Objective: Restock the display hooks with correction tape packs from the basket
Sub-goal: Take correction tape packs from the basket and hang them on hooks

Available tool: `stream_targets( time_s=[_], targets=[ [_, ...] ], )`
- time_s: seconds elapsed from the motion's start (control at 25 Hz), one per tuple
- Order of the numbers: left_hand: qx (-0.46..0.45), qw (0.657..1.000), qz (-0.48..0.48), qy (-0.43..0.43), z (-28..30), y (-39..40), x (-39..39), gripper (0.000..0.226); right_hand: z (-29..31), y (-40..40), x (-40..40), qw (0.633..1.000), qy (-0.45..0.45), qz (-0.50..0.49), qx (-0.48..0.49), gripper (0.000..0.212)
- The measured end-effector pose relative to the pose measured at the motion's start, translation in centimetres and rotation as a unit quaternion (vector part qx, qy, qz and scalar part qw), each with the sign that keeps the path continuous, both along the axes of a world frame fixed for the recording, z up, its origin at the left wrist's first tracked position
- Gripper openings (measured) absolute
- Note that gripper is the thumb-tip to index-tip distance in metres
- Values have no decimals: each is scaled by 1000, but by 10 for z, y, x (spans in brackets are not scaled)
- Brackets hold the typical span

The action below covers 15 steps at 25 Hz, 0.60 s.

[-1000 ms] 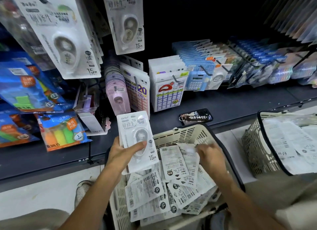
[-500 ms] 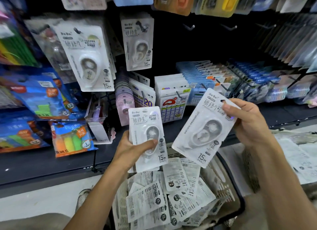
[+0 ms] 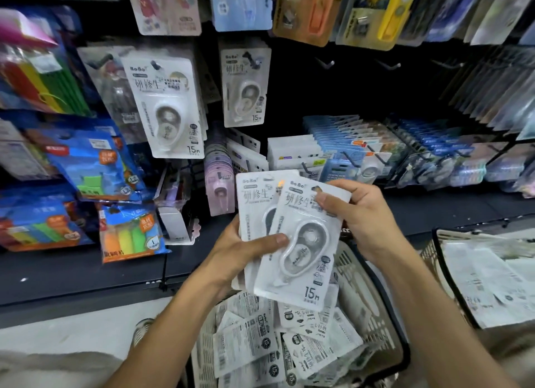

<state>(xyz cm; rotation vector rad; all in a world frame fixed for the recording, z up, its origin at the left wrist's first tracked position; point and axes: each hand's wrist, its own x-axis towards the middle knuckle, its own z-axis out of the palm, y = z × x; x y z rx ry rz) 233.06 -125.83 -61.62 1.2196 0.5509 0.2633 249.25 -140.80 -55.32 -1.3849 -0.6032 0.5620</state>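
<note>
Both forearms reach up and forward over the basket (image 3: 373, 309). The left hand (image 3: 246, 251) grips a small stack of correction tape packs (image 3: 254, 202) from the left side, thumb pressed flat across the front. The right hand (image 3: 362, 214) pinches the top right corner of the front pack (image 3: 304, 243), laid over that stack. More packs (image 3: 260, 347) lie loose in the basket below; others hang on the display hooks (image 3: 246, 57) above.

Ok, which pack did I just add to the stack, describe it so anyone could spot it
Above the basket, both hands hold white packs. It is the front pack, pinched at its top by the right hand. It alone shows its whole dispenser and the 15m mark.
</note>
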Motion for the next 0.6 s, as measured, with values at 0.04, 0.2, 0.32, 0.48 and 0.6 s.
stream_targets(
  time_s=[0.04,0.2,0.32,0.48,0.6],
  targets=[
    [-7,1000,30,-8,3,1,0,73,1,5,-5,1000,19,-15,18,24],
    [-5,990,134,-37,34,16,-2,86,-3,18,-35,988,111,104,7,62],
    [52,989,129,-55,76,40,-7,95,10,34,-43,992,92,59,62,69],
    [154,972,164,-63,140,84,-22,110,46,59,-19,992,57,24,107,55],
    [133,964,215,-86,150,104,-32,92,53,89,-9,997,1,27,71,34]
  ],
)
